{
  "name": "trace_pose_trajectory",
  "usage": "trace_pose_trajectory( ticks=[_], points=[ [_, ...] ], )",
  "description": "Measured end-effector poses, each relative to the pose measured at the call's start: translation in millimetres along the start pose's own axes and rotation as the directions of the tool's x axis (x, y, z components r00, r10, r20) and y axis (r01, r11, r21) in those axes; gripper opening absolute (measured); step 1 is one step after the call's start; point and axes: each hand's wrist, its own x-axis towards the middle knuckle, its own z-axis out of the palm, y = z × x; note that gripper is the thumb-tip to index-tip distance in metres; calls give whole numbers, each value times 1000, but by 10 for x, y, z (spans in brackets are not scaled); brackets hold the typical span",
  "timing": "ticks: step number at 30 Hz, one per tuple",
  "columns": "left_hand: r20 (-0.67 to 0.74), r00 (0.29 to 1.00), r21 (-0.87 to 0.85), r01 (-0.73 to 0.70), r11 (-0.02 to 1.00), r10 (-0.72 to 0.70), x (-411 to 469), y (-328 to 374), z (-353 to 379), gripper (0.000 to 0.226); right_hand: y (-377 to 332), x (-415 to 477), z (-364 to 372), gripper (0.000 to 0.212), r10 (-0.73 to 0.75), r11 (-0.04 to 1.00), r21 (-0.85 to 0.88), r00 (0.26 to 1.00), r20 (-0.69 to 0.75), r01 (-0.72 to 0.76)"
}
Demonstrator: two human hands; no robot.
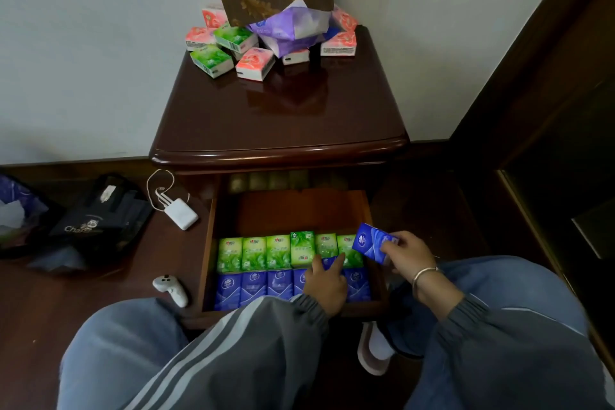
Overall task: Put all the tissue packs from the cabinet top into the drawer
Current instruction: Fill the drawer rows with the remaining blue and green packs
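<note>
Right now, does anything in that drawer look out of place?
Yes: the fourth green pack from the left sits higher than the green row, with its red logo at the bottom, while the others' logos are on top. It looks flipped.

Pale wall [83,43], dark glossy wooden floor [43,326]

Single head-worn wide-angle view, looking forward and steeply down from above the person's knees [133,343]. Open drawer [208,243] close at lower centre; cabinet top [276,110] farther up-frame, backed by the wall [83,43].
</note>
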Motion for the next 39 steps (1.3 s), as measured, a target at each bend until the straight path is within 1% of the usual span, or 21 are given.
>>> trace_pose_trajectory(
  ticks=[2, 4, 5, 7, 10, 12, 14, 16, 18, 19, 22, 24, 26, 28, 30, 31, 33, 35, 36, 37, 39],
  points=[
    [23, 1000, 124, 16, 992, -19, 92, 27, 63, 53, -21, 2, -18, 24, -36, 995, -98, 999, -26, 33],
    [65, 998, 286, -31, 958, 13, 159, 3, 109, 46, -28, -3, -13, 24, -39, 989, -143, 999, -25, 35],
    [88, 996, 340, -55, 939, 26, 179, -32, 130, 43, -24, -4, 0, 22, -33, 987, -159, 999, -17, 29],
    [114, 993, 367, -56, 929, 15, 192, -130, 136, 45, -12, 0, 42, 17, -20, 971, -237, 1000, 14, 23],
    [137, 987, 451, -138, 882, 84, 231, -223, 87, 49, -3, 18, 122, 19, -1, 938, -346, 999, 43, 15],
    [96, 985, 488, -174, 855, 146, 255, -203, 44, 51, -4, 33, 160, 25, 7, 924, -382, 999, 41, 10],
    [48, 978, 466, -200, 862, 201, 289, -162, 45, 56, -16, 45, 172, 34, -3, 919, -394, 999, 40, 18],
    [64, 971, 439, -236, 867, 232, 323, -127, 73, 65, -26, 57, 165, 45, -33, 907, -418, 999, 43, 48],
    [104, 966, 472, -257, 843, 236, 366, -107, 88, 69, -27, 69, 160, 51, -82, 873, -479, 995, 53, 98],
    [110, 964, 502, -264, 824, 242, 386, -106, 85, 67, -24, 72, 165, 50, -102, 855, -506, 993, 57, 117],
    [110, 950, 562, -303, 770, 294, 428, -150, 53, 49, 4, 67, 203, 49, -119, 823, -549, 990, 82, 144],
    [150, 930, 603, -356, 714, 337, 443, -214, 10, 48, 25, 69, 252, 47, -107, 795, -587, 988, 113, 153],
    [207, 904, 622, -417, 663, 374, 444, -286, -41, 51, 35, 66, 322, 42, -92, 749, -641, 985, 148, 167],
    [248, 891, 616, -448, 648, 380, 433, -353, -63, 57, 48, 54, 414, 35, -102, 707, -684, 983, 151, 178],
    [254, 896, 602, -441, 666, 363, 416, -418, -45, 60, 67, 34, 500, 29, -102, 669, -722, 984, 146, 177],
    [234, 906, 579, -422, 697, 354, 416, -452, -33, 59, 74, 21, 535, 26, -99, 639, -747, 983, 158, 184],
    [180, 924, 518, -381, 766, 337, 415, -519, -21, 53, 95, 3, 587, 23, -96, 530, -820, 976, 197, 218],
    [173, 927, 493, -375, 785, 334, 411, -576, -14, 48, 108, 8, 602, 23, -105, 372, -895, 969, 222, 246],
    [176, 925, 488, -379, 786, 337, 413, -601, -4, 46, 111, 15, 604, 23, -107, 310, -916, 967, 232, 254],
    [174, 923, 484, -383, 787, 343, 417, -619, 8, 46, 123, 31, 609, 24, -105, 269, -926, 964, 245, 265],
    [167, 918, 479, -394, 784, 360, 428, -631, 35, 45, 151, 55, 616, 28, -94, 226, -928, 954, 283, 297]
  ],
)
